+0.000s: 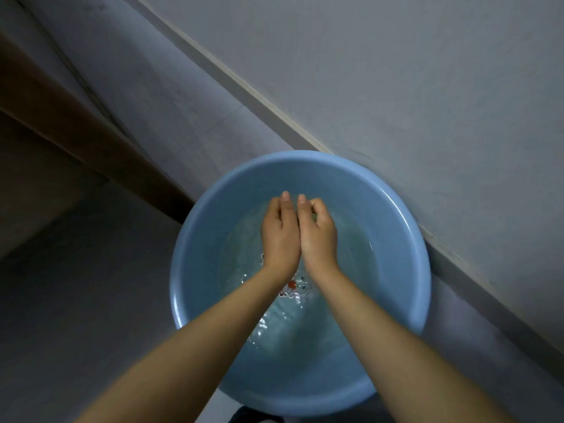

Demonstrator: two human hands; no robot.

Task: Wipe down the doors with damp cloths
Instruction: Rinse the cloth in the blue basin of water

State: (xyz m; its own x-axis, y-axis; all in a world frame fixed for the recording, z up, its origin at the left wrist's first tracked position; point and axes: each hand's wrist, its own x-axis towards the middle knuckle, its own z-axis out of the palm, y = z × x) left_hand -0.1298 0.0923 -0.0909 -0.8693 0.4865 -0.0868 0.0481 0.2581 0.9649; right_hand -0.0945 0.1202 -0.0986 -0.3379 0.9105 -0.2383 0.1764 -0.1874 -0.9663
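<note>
While both hands, left [279,236] and right [317,236], press together over the basin [195,288], any cloth between them stays hidden. Whether they clench one I cannot tell; wet, it would likely be limp and heavy, best bunched whole.

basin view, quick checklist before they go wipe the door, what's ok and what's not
1. Water in the basin: ok, it ripples around a printed picture on the bottom.
2. Cloth in hand: cannot tell, no cloth shows anywhere.
3. Left hand and right hand over the basin: ok, pressed side by side.
4. What the curled fingers hold: cannot tell.
5. Basin placement: ok, on the floor against the wall's foot.
6. Door within reach: cannot tell.
</note>
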